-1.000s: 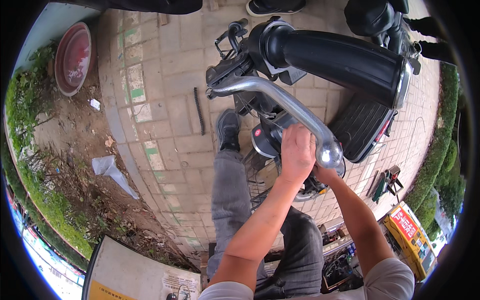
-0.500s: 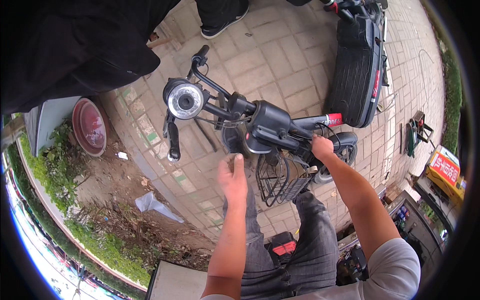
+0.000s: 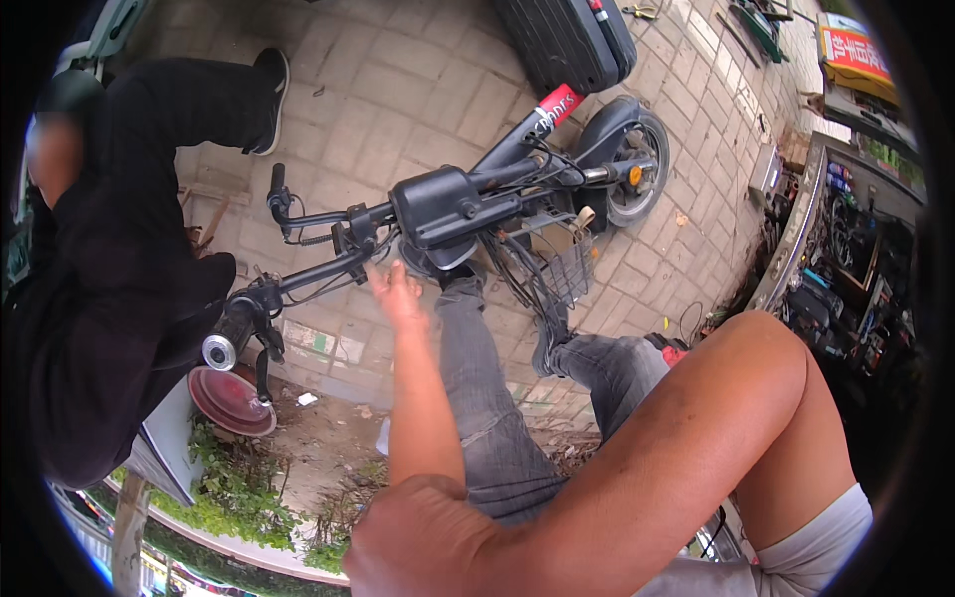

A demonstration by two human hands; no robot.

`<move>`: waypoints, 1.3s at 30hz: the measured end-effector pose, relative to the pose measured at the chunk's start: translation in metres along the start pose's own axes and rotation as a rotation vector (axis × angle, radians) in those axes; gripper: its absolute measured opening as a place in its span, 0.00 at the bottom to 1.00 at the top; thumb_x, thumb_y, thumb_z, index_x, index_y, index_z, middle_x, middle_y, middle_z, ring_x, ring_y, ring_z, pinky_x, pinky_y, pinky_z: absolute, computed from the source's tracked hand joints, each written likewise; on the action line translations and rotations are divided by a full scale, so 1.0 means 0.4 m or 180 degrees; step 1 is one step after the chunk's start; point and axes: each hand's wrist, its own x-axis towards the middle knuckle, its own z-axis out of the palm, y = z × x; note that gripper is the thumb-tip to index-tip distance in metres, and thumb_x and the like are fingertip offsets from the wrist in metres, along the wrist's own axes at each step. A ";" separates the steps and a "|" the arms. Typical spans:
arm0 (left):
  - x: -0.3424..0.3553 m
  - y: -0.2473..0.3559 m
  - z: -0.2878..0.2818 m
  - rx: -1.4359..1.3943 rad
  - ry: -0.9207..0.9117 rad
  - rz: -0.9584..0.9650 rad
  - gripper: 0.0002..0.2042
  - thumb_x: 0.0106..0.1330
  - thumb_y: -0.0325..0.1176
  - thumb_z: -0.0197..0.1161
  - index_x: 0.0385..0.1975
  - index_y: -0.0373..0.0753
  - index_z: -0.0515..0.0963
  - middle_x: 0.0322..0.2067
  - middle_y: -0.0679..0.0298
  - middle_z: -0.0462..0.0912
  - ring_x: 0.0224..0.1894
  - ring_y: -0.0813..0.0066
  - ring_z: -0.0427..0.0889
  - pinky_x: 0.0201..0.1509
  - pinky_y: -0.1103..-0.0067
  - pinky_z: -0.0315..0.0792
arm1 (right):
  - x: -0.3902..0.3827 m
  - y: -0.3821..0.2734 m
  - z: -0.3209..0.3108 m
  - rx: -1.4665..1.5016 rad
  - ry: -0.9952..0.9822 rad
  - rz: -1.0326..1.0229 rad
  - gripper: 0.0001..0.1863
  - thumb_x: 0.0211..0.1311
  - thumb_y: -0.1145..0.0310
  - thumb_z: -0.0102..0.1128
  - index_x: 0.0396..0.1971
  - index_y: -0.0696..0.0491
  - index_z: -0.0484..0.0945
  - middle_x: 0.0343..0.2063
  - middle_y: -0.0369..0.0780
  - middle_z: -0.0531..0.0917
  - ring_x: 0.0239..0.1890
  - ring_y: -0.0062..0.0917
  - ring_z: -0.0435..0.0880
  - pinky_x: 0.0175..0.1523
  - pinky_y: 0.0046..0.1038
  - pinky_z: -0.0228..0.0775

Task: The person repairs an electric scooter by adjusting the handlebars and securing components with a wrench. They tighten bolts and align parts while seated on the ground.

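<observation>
A black electric bike [image 3: 435, 212] lies before me, its handlebar toward the left and a small wheel [image 3: 637, 179] toward the upper right. Next to the handlebar stem, just below the black housing, is my left hand [image 3: 400, 300], fingers apart and nothing visible in it. I cannot tell whether it touches the stem. Close to the camera, my right hand [image 3: 423, 542] is bent across my left arm near the elbow. Its back shows, blurred, and the fingers are hidden. A wire basket [image 3: 569, 267] hangs on the bike's near side, beside my legs.
Another person in black [image 3: 119, 269] sits close at the left. A black case-like scooter part [image 3: 567, 40] stands at the top. Below the handlebar lies a red basin [image 3: 231, 400] near plants. A cart of tools [image 3: 846, 289] stands at the right, and pliers [image 3: 640, 12] lie on the paving.
My right hand has left the bike's frame and come back toward my body. My left hand has moved up toward the stem. The view has shifted, and the handlebar appears turned.
</observation>
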 end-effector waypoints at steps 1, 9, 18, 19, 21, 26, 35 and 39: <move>0.003 -0.022 0.006 0.0210 -0.0108 0.0012 0.36 0.68 0.26 0.56 0.73 0.50 0.48 0.29 0.70 0.67 0.19 0.87 0.59 0.21 0.85 0.57 | -0.021 -0.022 0.016 0.0005 0.0237 -0.0110 0.07 0.51 0.69 0.58 0.25 0.59 0.77 0.21 0.47 0.82 0.23 0.37 0.84 0.23 0.36 0.75; 0.091 -0.149 -0.054 0.1714 0.0086 0.1221 0.32 0.67 0.27 0.59 0.71 0.39 0.56 0.38 0.65 0.75 0.30 0.80 0.70 0.35 0.81 0.68 | -0.239 -0.104 0.121 0.0061 0.0603 -0.0621 0.11 0.53 0.66 0.59 0.30 0.58 0.78 0.23 0.48 0.82 0.25 0.40 0.84 0.26 0.40 0.75; 0.092 -0.096 -0.022 0.1111 0.0469 0.1513 0.28 0.62 0.25 0.64 0.63 0.30 0.64 0.46 0.54 0.76 0.45 0.67 0.76 0.52 0.74 0.70 | -0.481 0.167 0.407 0.1000 0.0103 0.2356 0.19 0.65 0.55 0.56 0.40 0.58 0.79 0.30 0.51 0.84 0.37 0.48 0.83 0.42 0.43 0.75; 0.104 -0.098 -0.023 0.0966 0.0396 0.1326 0.28 0.61 0.26 0.64 0.62 0.31 0.65 0.46 0.54 0.76 0.45 0.67 0.76 0.52 0.73 0.70 | -0.516 0.210 0.449 0.1053 0.0501 0.2575 0.18 0.65 0.56 0.57 0.41 0.58 0.79 0.31 0.50 0.84 0.36 0.47 0.83 0.42 0.41 0.75; 0.129 -0.112 -0.024 0.0693 0.0213 0.0907 0.27 0.60 0.27 0.65 0.60 0.31 0.67 0.46 0.55 0.75 0.43 0.68 0.76 0.50 0.73 0.70 | -0.569 0.294 0.522 0.1293 0.1342 0.3071 0.17 0.65 0.58 0.58 0.42 0.58 0.79 0.30 0.47 0.84 0.33 0.39 0.84 0.40 0.37 0.74; 0.163 -0.138 -0.022 0.1300 0.0462 0.1708 0.21 0.62 0.26 0.65 0.53 0.29 0.67 0.38 0.57 0.78 0.37 0.68 0.78 0.44 0.73 0.72 | -0.542 0.557 0.575 0.2046 0.3553 0.3609 0.17 0.67 0.62 0.59 0.40 0.64 0.78 0.26 0.37 0.81 0.27 0.15 0.76 0.32 0.22 0.70; 0.111 -0.090 0.006 0.2061 0.0460 0.1980 0.14 0.60 0.35 0.68 0.36 0.32 0.75 0.31 0.56 0.82 0.35 0.59 0.81 0.42 0.67 0.73 | -0.470 0.974 0.463 0.2256 0.5807 0.3512 0.20 0.68 0.60 0.58 0.45 0.64 0.72 0.36 0.44 0.81 0.29 0.27 0.82 0.30 0.27 0.77; 0.143 -0.096 -0.015 0.2208 0.0436 0.2424 0.13 0.59 0.37 0.67 0.32 0.33 0.75 0.29 0.56 0.82 0.32 0.59 0.81 0.39 0.65 0.73 | -0.505 1.051 0.468 0.2178 0.5740 0.3252 0.15 0.70 0.62 0.54 0.36 0.62 0.73 0.26 0.42 0.79 0.21 0.26 0.79 0.24 0.27 0.75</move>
